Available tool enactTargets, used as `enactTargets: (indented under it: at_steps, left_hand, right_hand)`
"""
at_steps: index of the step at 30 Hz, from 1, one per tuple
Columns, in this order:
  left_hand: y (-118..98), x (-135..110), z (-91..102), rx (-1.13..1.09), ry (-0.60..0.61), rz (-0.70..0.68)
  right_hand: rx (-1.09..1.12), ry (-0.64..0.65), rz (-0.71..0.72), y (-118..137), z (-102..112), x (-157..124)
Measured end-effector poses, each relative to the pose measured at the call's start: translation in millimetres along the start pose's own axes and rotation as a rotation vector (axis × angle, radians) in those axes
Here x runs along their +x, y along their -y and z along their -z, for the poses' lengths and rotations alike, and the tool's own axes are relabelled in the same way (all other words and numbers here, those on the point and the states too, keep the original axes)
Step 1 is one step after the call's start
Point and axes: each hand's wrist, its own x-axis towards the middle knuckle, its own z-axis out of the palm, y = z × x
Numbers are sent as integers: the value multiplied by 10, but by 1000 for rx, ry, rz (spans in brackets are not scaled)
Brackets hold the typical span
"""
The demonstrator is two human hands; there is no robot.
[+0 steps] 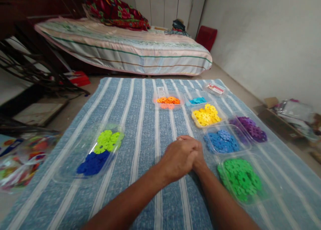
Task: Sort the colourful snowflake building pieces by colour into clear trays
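Observation:
My left hand (pixel 177 158) and my right hand (pixel 197 152) are clasped together over the middle of the striped cloth (pixel 144 123). The left lies partly across the right, with the fingers of both closed, and no object shows in either. Right of them, a clear tub holds blue flower-shaped discs (pixel 223 141). Nearer to me, another tub holds green discs (pixel 242 178). At left, one clear container (pixel 62 166) holds lime-green discs (pixel 109 141) and dark blue discs (pixel 92 163).
Farther back stand tubs of orange discs (pixel 168 101), light blue discs (pixel 198 100), yellow discs (pixel 207 115) and purple discs (pixel 252 128). A clear box with a red-and-white card (pixel 215 88) sits at the far right corner. A bed (pixel 135 52) is beyond.

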Motion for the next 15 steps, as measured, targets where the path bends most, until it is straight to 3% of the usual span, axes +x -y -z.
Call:
enactTargets:
  at_steps: [3, 7, 11, 15]
  left_hand:
    - [265, -146, 175, 63, -59, 147]
    - [443, -289, 207, 215, 47, 288]
    - [461, -349, 136, 304, 124, 303]
    - [493, -346, 94, 264, 94, 275]
  right_hand:
    - [42, 44, -15, 14, -1, 5]
    - [27, 28, -30, 44, -11, 3]
    - [6, 23, -17, 53, -10, -7]
    - [11, 32, -19, 48, -7, -9]
